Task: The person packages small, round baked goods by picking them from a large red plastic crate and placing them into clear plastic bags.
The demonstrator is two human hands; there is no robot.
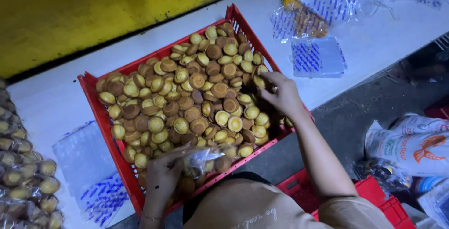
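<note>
A red plastic crate [91, 99] on a white table holds a heap of small round golden-brown cakes [187, 99]. My right hand [279, 93] reaches into the crate's right side, fingers pinched on one small cake [258, 82]. My left hand [163, 175] is at the crate's near edge and grips a clear plastic bag [203, 158] with several cakes inside it.
Flat clear bags with blue print lie on the table at the left [93, 173] and upper right [317, 57]. Filled bags of cakes [23, 173] pile at the far left. A yellow wall [93, 9] is behind. Another red crate [379, 201] and a flour sack [411, 147] sit at lower right.
</note>
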